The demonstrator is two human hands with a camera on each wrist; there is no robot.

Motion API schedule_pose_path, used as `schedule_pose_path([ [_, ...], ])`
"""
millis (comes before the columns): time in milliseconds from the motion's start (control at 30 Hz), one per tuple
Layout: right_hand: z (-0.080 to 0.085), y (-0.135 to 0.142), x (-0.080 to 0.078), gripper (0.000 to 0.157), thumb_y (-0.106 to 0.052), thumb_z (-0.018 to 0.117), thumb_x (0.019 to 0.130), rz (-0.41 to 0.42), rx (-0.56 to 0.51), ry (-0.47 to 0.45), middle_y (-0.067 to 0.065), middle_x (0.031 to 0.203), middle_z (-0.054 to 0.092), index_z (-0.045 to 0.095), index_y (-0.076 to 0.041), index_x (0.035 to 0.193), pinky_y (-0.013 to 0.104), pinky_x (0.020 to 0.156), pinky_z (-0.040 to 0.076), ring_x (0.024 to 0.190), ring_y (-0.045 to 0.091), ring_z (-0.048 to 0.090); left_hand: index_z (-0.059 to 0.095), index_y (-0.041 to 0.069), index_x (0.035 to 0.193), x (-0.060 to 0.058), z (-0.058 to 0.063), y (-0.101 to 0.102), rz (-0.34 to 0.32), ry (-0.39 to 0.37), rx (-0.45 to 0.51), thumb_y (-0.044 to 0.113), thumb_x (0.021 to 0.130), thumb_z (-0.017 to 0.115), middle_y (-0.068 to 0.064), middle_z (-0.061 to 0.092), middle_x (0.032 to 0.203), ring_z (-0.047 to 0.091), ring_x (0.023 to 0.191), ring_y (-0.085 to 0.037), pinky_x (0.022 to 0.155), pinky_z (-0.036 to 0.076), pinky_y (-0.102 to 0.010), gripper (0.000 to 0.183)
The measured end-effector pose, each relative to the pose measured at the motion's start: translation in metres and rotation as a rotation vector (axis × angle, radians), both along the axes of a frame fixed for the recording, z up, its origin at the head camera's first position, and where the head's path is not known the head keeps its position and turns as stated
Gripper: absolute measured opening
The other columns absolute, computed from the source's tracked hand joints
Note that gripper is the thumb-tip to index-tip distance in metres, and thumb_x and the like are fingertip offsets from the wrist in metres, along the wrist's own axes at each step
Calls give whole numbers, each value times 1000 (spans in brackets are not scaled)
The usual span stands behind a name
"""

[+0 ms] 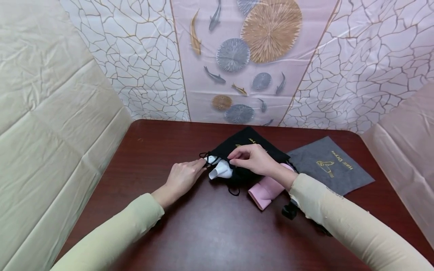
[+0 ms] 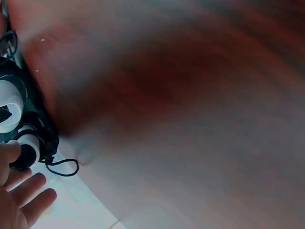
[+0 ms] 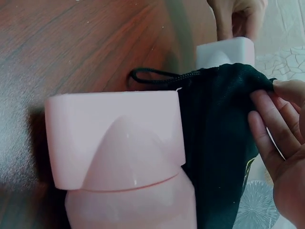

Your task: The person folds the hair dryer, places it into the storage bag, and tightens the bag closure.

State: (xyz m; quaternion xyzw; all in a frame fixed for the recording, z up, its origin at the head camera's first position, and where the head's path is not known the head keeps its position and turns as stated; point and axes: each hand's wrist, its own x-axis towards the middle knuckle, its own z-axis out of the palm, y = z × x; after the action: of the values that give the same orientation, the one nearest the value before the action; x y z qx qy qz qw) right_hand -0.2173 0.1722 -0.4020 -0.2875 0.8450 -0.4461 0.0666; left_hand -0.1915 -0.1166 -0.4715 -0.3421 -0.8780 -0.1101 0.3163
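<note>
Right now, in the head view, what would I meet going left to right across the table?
Left hand, white nozzle, pink hair dryer, gray pouch. The right hand and black pouch overlap, so I left them out.

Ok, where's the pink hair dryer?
In the head view, the pink dryer lies right of centre on the table, beside the black bag, partly hidden by the right forearm.
</note>
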Motion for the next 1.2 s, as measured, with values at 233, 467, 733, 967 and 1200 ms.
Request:
schedule_pose_path([
  [233,5,2,0,14,-10,80,97,-21,-11,8,1,95,80,82,-8,110,24,76,57,82,13,74,68,7,100,-8,7,13,-20,76,41,13,93,82,-7,77,87,70,57,-25,38,48,-39,17],
  [467,4,2,3,14,-9,79,97,-4,-44,-27,3,94,80,81,-6,111,23,74,57,81,12,73,68,9,96,-7,8,23,-13,-28,66,14,94,82,-6,71,75,71,60,-28,44,51,-43,16],
  [733,5,4,4,13,-7,79,96,0,-70,-29,4,93,80,82,-6,109,23,74,58,81,12,75,67,7,97,-9,11,24,-2,-50,120,14,96,79,-7,70,75,71,61,-30,45,51,-46,14],
  [967,10,3,2,13,-8,79,97,-11,-79,-7,4,94,80,82,-6,109,24,75,59,80,13,75,71,6,99,-9,17,23,-10,2,169,12,95,80,-7,72,77,72,63,-30,45,52,-45,11],
  [1200,15,-1,2,13,-7,80,95,-19,-108,-7,3,92,80,82,-6,108,23,74,59,79,12,75,70,6,101,-10,13,30,-27,99,158,12,92,83,-8,77,86,75,69,-25,48,55,-40,16],
])
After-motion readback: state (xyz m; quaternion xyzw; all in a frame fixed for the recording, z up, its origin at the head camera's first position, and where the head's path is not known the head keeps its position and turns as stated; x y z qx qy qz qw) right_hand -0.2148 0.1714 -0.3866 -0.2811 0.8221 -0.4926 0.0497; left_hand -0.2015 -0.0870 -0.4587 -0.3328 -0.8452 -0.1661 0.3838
